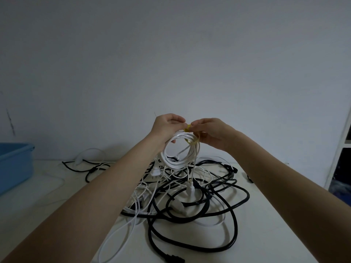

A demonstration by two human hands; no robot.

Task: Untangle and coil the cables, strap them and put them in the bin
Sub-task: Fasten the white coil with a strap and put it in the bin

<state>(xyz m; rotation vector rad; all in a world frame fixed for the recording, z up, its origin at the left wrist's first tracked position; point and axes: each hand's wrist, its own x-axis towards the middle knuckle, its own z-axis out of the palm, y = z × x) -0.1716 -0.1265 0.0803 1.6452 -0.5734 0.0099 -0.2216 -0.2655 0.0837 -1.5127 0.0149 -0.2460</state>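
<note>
Coil of white cable [179, 154] hung raised above the tangled pile [190, 190] on the table [38, 205], light, springy, likely to unwind if released. Left hand [167, 126] gripped its top; right hand [212, 132] fingers pinched the yellow strap [188, 128] there. Best hold: at the strap. Blue bin [13, 164] stood far left.

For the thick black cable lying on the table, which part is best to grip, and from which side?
Grip the thick black cable on its big near loop, coming from above. This stretch lies flat on the table, outside the tangle, with nothing crossing it. Its plug sits at the frame's bottom edge.
</note>
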